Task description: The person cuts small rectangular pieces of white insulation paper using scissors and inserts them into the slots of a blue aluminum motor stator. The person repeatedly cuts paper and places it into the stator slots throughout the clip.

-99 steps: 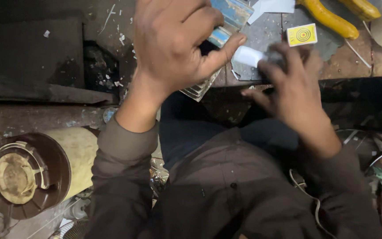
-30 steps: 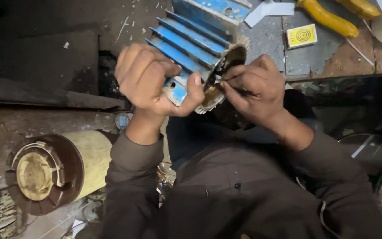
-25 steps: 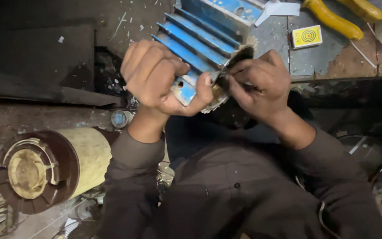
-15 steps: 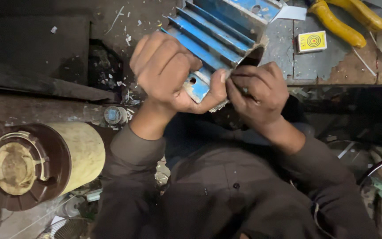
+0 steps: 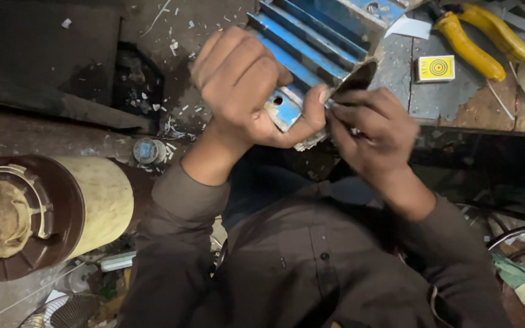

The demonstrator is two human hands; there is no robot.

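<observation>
— What do we see at the far left?

— A big cream-coloured cylinder (image 5: 62, 206) with a brown end cap lies on its side below the surface, and a small round cap (image 5: 149, 150) sits just beside it.

— And our hands?

— Our left hand (image 5: 244, 91) is wrapped around the near end of the blue ribbed metal piece (image 5: 317, 36), thumb pressed along its lower edge; the fingers are curled tight on it. That piece slants from our grip up toward the far edge of the surface (image 5: 445, 103).

— The right hand?

— Our right hand (image 5: 372, 133) touches the same end, fingers pinched narrow at the dark round opening; we cannot tell what they hold.

— Further right?

— A small yellow box (image 5: 435, 68) lies near the surface's front edge, with yellow-handled pliers (image 5: 478, 39) beyond it toward the right corner.
</observation>
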